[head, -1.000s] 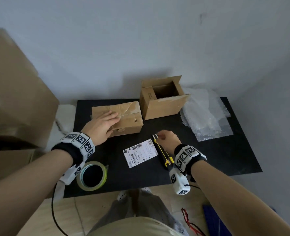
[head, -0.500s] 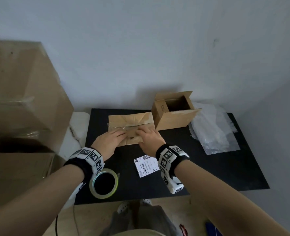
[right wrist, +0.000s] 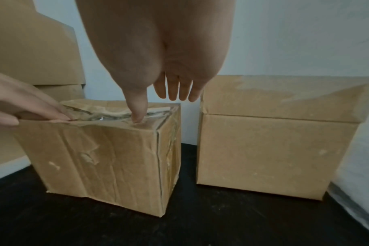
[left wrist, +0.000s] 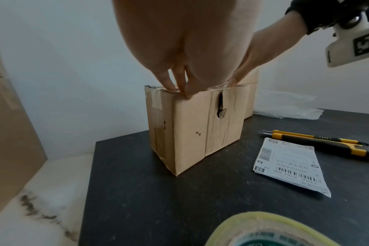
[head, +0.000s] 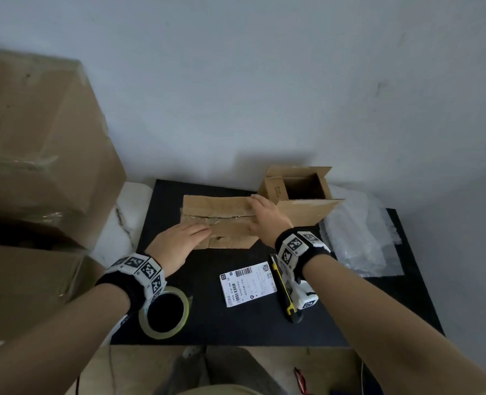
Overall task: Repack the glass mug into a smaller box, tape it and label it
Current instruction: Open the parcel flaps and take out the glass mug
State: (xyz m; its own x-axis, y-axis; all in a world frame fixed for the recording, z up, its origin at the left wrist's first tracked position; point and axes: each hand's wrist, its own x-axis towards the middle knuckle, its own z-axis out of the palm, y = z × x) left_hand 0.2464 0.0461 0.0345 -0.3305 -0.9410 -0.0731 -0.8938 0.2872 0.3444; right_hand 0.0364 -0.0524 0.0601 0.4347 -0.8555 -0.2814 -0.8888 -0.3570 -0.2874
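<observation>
A closed, crumpled cardboard box [head: 222,208] with clear tape along its top seam stands on the black table [head: 236,326]. My left hand [head: 192,235] lies flat on the near left of its top, fingers straight [left wrist: 173,81]. My right hand [head: 257,213] rests on the right end of the top; its thumb [right wrist: 137,109] presses the taped seam and the other fingers [right wrist: 177,91] hang straight. A smaller open box [head: 301,192] stands right behind it, its inside dark. No glass mug is in sight.
A shipping label [head: 249,283], a yellow-black utility knife [head: 286,297] and a tape roll [head: 165,313] lie near the table's front. Bubble wrap [head: 361,238] is spread at the right. Large cardboard boxes [head: 36,166] are stacked to the left.
My right hand left the utility knife on the table and went to the closed box's top, then slid to its right end. My left hand stayed on the box.
</observation>
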